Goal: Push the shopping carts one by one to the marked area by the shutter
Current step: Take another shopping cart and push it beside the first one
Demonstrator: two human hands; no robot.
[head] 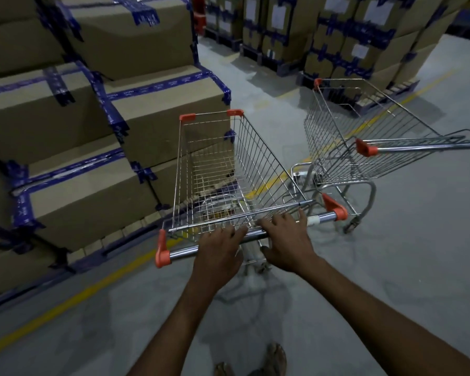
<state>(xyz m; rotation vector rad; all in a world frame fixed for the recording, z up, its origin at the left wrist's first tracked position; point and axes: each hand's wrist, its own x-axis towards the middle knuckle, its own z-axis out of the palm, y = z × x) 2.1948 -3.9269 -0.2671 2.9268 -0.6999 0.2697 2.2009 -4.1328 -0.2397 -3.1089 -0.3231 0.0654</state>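
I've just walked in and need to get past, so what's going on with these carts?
A person stands behind a wire shopping cart, with the left hand and right hand laid on its handle bar, fingers stretched over it. The cart points towards taped cardboard boxes stacked on the left, beside a yellow floor line. A second cart stands apart on the right, untouched. No shutter is in view.

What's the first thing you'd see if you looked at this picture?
A shiny wire cart with orange corners sits right in the middle, and the left hand and right hand both rest on its handle. A second cart stands just to its right, and tall stacks of boxes with blue tape fill the left side.
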